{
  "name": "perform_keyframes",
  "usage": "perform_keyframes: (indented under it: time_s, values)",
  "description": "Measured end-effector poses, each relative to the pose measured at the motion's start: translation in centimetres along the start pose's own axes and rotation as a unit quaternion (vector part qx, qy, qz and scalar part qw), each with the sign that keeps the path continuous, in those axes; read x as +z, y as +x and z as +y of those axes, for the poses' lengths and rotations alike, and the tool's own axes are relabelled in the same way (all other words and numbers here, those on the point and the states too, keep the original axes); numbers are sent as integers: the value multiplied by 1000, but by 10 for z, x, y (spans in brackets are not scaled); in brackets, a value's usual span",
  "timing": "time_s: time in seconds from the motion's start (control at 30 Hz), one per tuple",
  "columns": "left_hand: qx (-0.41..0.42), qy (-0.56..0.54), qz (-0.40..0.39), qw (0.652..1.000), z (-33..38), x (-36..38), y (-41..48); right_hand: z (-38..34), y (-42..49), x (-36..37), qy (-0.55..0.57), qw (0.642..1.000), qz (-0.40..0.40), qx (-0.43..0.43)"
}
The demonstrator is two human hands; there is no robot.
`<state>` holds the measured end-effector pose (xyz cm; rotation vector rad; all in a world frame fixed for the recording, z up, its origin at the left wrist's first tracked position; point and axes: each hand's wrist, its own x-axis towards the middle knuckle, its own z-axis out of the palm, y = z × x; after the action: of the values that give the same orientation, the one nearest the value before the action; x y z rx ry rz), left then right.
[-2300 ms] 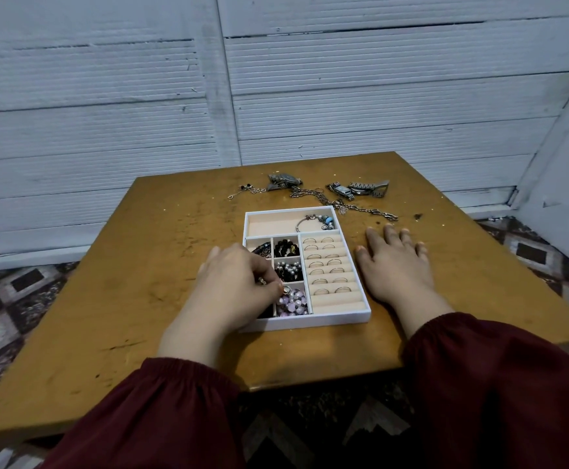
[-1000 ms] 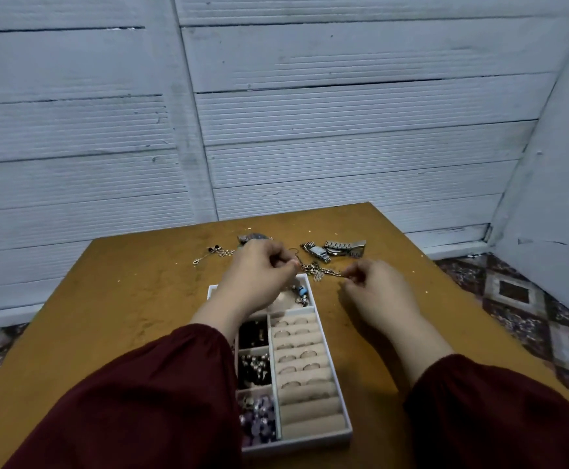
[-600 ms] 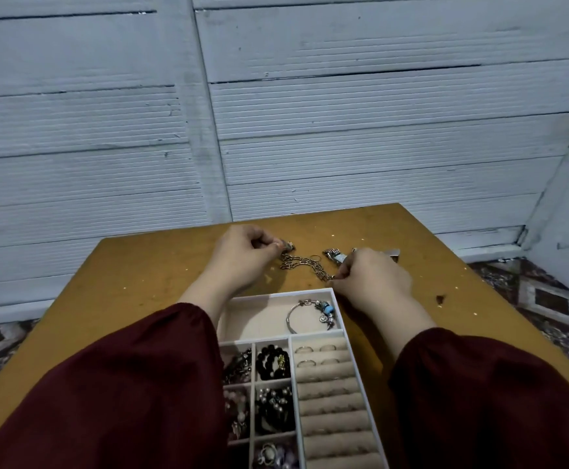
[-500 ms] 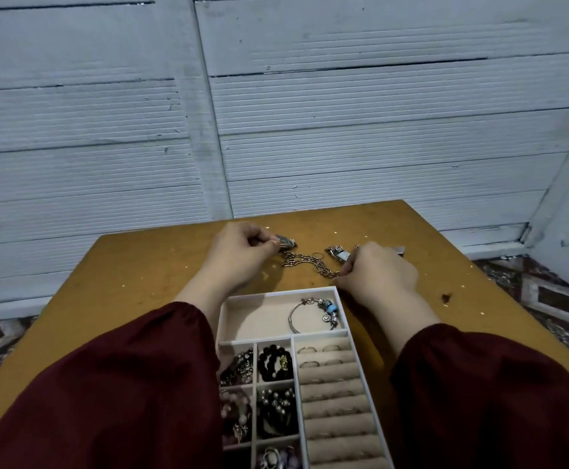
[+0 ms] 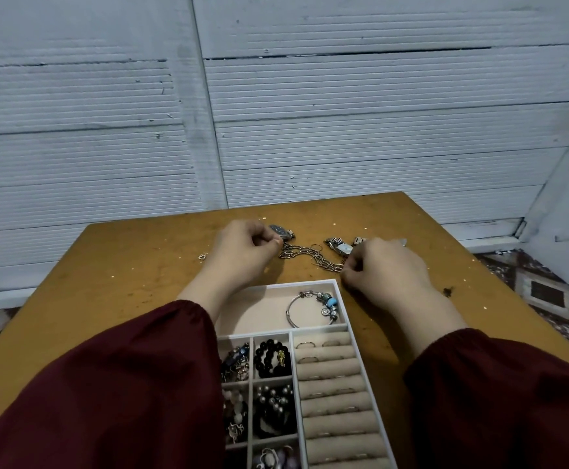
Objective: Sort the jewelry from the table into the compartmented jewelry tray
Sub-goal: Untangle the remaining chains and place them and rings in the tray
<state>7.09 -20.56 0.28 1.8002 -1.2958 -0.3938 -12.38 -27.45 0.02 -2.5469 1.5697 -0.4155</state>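
Chain of silver links (image 5: pixel 310 258) lies on the wooden table (image 5: pixel 124 275), strung between the two hands, at 12 o'clock from the jewelry tray (image 5: pixel 293 285) and just beyond its far rim. The left hand (image 5: pixel 242 252) has its fingers curled, and thumb and forefinger pinch the chain's left end. The right hand (image 5: pixel 384 269) is curled the same way and pinches the right end, close to the tray's far right corner. The middle of the chain rests slack on the wood in a loose tangle.

A watch with a dark round face (image 5: pixel 280 230) sits at 1 o'clock from the left hand, touching or nearly touching the chain's end; I cannot tell which. A metal watch with a pale face (image 5: pixel 340 247) lies at 11 o'clock from the right hand, just beside its knuckles. A tiny heart-shaped charm (image 5: pixel 202 256) lies alone at 9 o'clock from the left hand.

In the tray, the wide far compartment holds a charm bracelet (image 5: pixel 313 308) with a blue bead. The column of ring rolls (image 5: pixel 333 387) at the tray's 3 o'clock side carries several thin rings. A black bead bracelet (image 5: pixel 273 358) fills one small square compartment; the ones at 9 o'clock are partly hidden by the dark red left sleeve (image 5: pixel 124 384).
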Motion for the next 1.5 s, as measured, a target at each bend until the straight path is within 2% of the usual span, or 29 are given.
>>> perform_keyframes:
  time_s: [0.2,0.37,0.5,0.6,0.73,0.83,1.0,1.33,1.5]
  values:
    - [4,4,-1,1000,5,-1,0,7,2,4,90,996,-12,-1]
    - [18,58,-22,998,4,8,-5,2,1,3,213,976,50,12]
    - [20,71,-18,997,2,7,-10,-8,2,6,193,977,92,-5]
    - [5,76,4,997,-5,-1,-10,-13,6,10,209,970,122,-26]
    - [-30,54,63,996,-18,-15,-5,-24,12,11,263,955,124,-49]
    - [-42,57,77,994,-25,-20,-1,-28,16,13,311,941,119,-55]
    - [-21,92,28,995,-17,-8,4,-22,23,20,405,907,112,-22]
    - [48,140,-116,982,10,22,14,-8,23,21,463,873,153,6]
    - [73,222,-121,965,22,38,14,-6,23,21,464,867,183,10]
